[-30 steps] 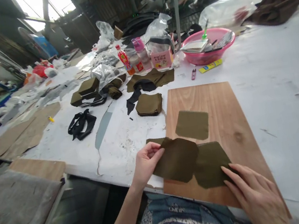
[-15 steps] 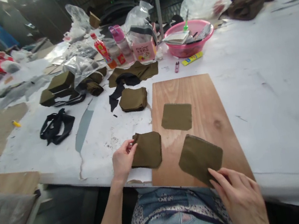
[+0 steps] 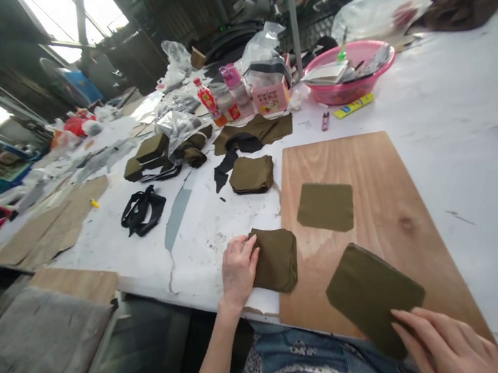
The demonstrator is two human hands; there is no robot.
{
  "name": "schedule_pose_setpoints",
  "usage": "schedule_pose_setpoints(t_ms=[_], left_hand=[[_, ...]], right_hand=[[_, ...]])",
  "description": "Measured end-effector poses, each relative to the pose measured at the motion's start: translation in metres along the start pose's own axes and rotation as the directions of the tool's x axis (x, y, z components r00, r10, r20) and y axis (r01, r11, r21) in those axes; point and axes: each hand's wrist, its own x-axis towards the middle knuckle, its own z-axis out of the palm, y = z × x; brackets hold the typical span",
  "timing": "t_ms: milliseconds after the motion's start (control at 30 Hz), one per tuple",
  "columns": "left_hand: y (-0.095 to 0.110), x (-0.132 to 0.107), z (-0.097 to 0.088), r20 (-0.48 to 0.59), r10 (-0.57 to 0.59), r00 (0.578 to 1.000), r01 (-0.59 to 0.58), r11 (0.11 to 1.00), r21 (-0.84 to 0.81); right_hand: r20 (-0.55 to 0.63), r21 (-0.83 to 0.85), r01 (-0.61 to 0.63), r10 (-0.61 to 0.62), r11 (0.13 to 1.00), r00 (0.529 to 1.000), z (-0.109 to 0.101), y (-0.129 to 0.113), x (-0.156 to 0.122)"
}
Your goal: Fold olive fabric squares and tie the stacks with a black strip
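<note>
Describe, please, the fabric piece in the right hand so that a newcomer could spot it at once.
On the white table, find the wooden board. Over its near end is the olive-brown fabric piece, set at a slant. Unlike the similar piece farther up the board, it is held by the right hand.

Blown-out upper-left windows point(image 3: 103, 6), stretched edges

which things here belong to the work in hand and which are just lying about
In use, by the look of it:
near fabric piece, touched by right hand
near fabric stack, touched by left hand
wooden board and the far fabric piece on it

Probably just lying about:
pink basin
yellow tube
black strap
red-capped bottle
pink-lidded bottle
</note>
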Motion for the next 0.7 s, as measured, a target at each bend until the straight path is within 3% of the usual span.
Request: schedule_pose_setpoints(t_ms=[333, 500, 700], left_hand=[[-0.001, -0.002, -0.001, 0.038, 0.004, 0.999, -0.004, 1.0, -0.018], [-0.006, 0.0, 0.003, 0.163, 0.032, 0.986, -0.034, 0.999, 0.011], [-0.015, 0.003, 0.005, 0.199, 0.042, 0.979, -0.032, 0.998, -0.057]], right_hand=[[0.087, 0.026, -0.033, 0.031, 0.999, 0.996, 0.008, -0.004, 0.004], [0.156, 0.09, -0.052, 0.037, 0.995, 0.987, 0.001, -0.016, 0.006], [0.199, 0.195, -0.166, 0.127, 0.967, 0.972, -0.005, -0.03, 0.015]])
